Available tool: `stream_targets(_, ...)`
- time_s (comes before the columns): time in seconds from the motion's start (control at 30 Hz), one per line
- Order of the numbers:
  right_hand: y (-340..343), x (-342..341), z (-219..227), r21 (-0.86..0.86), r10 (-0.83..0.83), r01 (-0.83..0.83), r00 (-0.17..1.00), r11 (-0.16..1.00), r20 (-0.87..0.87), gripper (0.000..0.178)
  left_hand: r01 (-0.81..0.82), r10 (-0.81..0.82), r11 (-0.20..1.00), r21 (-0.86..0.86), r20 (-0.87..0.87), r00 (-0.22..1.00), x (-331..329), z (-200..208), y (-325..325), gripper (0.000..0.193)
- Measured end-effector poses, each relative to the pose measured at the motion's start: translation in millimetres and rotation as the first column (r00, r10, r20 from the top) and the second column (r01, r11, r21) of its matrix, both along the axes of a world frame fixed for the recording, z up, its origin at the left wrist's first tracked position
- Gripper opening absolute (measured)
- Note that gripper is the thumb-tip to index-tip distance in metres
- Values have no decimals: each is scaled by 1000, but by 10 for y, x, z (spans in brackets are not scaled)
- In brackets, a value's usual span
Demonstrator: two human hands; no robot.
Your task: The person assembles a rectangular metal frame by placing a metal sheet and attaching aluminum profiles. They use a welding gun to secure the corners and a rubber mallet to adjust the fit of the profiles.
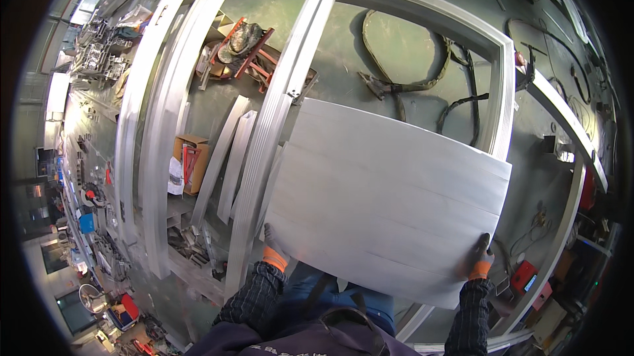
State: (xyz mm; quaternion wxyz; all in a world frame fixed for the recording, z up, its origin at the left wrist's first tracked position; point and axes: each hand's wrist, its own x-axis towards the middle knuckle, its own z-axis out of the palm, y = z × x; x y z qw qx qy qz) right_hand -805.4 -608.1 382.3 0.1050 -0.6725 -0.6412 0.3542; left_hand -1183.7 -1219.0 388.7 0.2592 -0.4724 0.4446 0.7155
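Note:
A wide silver-grey metal panel (389,197) with faint seams lies across in front of me, over part of a metal frame. My left hand (274,245), in a dark glove with an orange cuff, grips the panel's near left edge. My right hand (483,255), gloved the same way, grips its right edge near the lower corner. Most of the fingers are hidden under the panel. The panel's far left corner meets a ribbed metal beam (281,82), and its far right corner is by the frame's right rail (503,105).
More long metal beams (173,78) run along the left. Beneath the frame are a cardboard box (191,168), a red stand (246,49) and thick cables (422,85) on the floor. A red machine (526,283) with a small display stands at the right.

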Motion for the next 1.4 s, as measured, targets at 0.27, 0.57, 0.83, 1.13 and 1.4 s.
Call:
stream_targets(0.27, -394, -1004, 213, -76, -37, 44, 995, 996, 88, 69, 65, -65, 998, -21, -22, 998, -314, -174, -228, 91)
stream_targets(0.57, -300, -799, -231, -52, -93, 91, 995, 994, -31, 60, 71, -70, 996, -57, 25, 997, -414, -287, -269, 92)
stream_targets(0.83, -433, -914, -136, -94, -40, 39, 999, 995, -9, 65, 44, -38, 994, -96, 64, 997, -505, 128, 59, 91)
stream_targets(1.13, -580, -903, -160, -88, -53, 51, 998, 995, -24, 67, 127, -131, 987, -95, -34, 991, -342, -136, -341, 86)
stream_targets(1.4, -745, -1041, -80, -65, -245, 247, 969, 967, 34, 66, 609, -825, 392, -689, 30, 564, -337, -200, -619, 77)
